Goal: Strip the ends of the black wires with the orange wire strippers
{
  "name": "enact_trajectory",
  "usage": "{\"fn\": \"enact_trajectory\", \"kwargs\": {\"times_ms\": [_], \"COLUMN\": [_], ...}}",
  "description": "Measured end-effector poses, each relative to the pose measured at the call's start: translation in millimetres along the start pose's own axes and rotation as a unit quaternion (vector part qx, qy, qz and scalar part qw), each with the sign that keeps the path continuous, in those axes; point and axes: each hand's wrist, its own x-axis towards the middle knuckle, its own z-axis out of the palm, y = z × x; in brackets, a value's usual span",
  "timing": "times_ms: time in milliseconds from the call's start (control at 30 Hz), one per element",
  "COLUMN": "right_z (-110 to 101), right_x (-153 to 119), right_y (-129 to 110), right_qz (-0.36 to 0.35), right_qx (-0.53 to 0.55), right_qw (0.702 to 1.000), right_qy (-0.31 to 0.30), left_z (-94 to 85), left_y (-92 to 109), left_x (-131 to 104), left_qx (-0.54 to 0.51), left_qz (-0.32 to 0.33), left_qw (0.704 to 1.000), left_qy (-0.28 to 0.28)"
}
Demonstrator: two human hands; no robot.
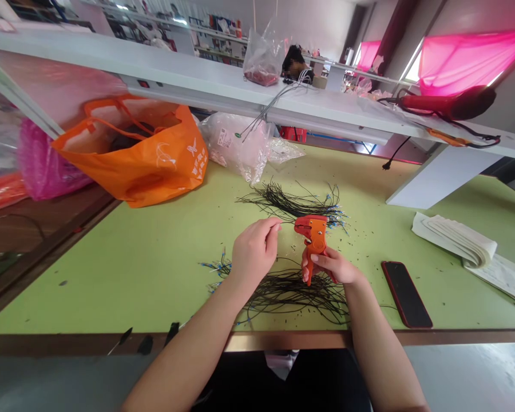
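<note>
My right hand [326,266] is wrapped round the handles of an orange-red wire stripper [315,232], held upright with its jaws to the left. In a pinch, my left hand [257,246] grips a thin black wire [288,222] that runs to the stripper's jaws. How far the wire reaches inside them is hidden. Behind the tool lies a bundle of black wires [283,200] with blue and metal ends pointing right. A second bundle of black wires [300,297] spreads below my hands, its blue ends mostly at the left.
A phone [407,294] and a folded white cloth or paper [455,237] lie at the right. An orange bag [167,163] and clear plastic bags [240,143] stand at the back left. A white shelf [206,71] crosses above the green tabletop [133,257]; a person [296,63] is beyond.
</note>
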Motion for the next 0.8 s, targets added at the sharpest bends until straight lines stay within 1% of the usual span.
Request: {"fn": "enact_trajectory", "kwargs": {"times_ms": [333,533,600,700,733,800], "right_z": [2,7,11,16,16,17], "right_x": [0,4,9,15,15,15], "right_y": [0,4,7,13,14,14], "right_qz": [0.0,-0.026,-0.046,-0.064,-0.063,-0.058], "right_qx": [-0.006,0.008,0.021,0.059,0.07,0.08], "right_qw": [1.0,0.999,0.997,0.991,0.99,0.992], "right_qy": [0.022,0.027,0.055,0.101,0.102,0.078], "left_z": [-0.7,-1.8,-1.8,-1.0,-0.5,0.6], "left_y": [2,3,3,3,3,2], "left_x": [0,1,2,2,2,2], "left_qx": [-0.011,-0.037,-0.044,-0.054,-0.057,-0.059], "left_qz": [-0.016,-0.035,-0.04,-0.031,-0.028,-0.023], "left_qw": [1.0,0.999,0.998,0.997,0.997,0.996], "left_qy": [-0.011,-0.016,-0.02,-0.038,-0.045,-0.057]}}
